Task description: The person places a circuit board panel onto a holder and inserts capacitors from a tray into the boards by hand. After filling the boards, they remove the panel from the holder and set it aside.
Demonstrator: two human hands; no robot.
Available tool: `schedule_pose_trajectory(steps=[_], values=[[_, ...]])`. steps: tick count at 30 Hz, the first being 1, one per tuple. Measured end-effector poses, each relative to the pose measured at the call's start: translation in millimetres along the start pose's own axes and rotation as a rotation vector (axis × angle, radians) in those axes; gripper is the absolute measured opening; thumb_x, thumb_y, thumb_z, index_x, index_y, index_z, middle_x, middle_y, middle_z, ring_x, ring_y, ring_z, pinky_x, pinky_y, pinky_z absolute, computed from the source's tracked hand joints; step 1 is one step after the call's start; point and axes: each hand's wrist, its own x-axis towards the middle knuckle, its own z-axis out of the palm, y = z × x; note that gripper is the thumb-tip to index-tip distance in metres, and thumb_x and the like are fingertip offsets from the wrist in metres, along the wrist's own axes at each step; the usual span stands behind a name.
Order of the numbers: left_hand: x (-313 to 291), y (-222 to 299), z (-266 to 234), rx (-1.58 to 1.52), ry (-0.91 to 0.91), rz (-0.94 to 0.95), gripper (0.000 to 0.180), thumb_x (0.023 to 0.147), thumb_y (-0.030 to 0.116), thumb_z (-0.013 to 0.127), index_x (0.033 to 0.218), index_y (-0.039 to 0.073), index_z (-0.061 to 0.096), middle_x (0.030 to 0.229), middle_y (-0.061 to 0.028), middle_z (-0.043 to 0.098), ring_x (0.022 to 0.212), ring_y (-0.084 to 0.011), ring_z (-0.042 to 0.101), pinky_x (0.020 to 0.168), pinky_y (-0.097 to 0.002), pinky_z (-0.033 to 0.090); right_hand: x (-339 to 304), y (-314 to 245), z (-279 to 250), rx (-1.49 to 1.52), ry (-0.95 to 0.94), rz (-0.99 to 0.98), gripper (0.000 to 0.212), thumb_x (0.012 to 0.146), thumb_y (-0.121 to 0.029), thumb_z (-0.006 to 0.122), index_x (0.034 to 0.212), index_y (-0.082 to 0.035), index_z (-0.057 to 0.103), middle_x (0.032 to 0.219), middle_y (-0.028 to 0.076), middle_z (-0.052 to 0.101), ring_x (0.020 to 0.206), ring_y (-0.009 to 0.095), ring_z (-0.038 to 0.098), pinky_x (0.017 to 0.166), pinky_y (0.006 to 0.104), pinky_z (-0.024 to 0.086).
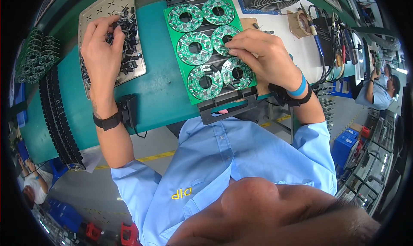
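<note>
My left hand (101,46) reaches into a metal tray (101,8) of loose black cylindrical capacitors (130,33). Its thumb and fingers curl together among the parts, and whatever they grip is hard to make out. My right hand (269,59) is over a green circuit board panel (175,37) with several round boards on it. Thumb and forefinger pinch at the middle-right round board (218,37); anything between the tips is too small to name. Black capacitors (214,68) stand or lie on the lower round boards. The panel sits on a black carrier with a handle (228,112).
Left of the tray are a black slatted rack (58,112) and stacked green round boards (36,59). At the back right stand a fan (273,0), a soldering iron (317,38) and hand tools (344,48). Other people sit farther off on both sides.
</note>
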Motion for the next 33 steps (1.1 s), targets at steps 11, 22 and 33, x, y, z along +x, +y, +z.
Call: schedule_pose_trajectory(steps=[11,22,33], values=[[-0.1,4.9,2.6,-0.004,0.034,0.012,0.023,0.093,0.002,0.075,0.114,0.011,0.08,0.105,-0.0067,0.072,0.086,-0.0204,0.07,0.078,-0.0333,0.057,3.9,3.8,1.9,0.01,0.009,-0.014,0.02,0.088,0.0,0.079,0.108,-0.002,0.078,0.103,0.012,0.076,0.088,0.029,0.074,0.075,0.0361,0.06],[-2.8,26.0,4.2,-0.15,0.015,0.074,0.024,0.092,-0.001,0.074,0.112,0.009,0.082,0.103,-0.0066,0.072,0.088,-0.0197,0.07,0.078,-0.0316,0.057,3.9,3.7,3.5,-0.012,0.014,-0.041,0.021,0.085,-0.001,0.081,0.106,-0.003,0.079,0.1,0.011,0.076,0.085,0.03,0.073,0.074,0.0367,0.06],[-6.5,87.0,22.6,-0.418,-0.199,0.22,0.025,0.09,-0.005,0.073,0.112,0.004,0.08,0.102,-0.0091,0.071,0.088,-0.0216,0.072,0.076,-0.0335,0.058,7.0,5.0,0.7,-0.021,-0.015,-0.05,0.018,0.085,-0.001,0.081,0.103,-0.001,0.076,0.097,0.012,0.076,0.086,0.032,0.074,0.075,0.0382,0.06]])
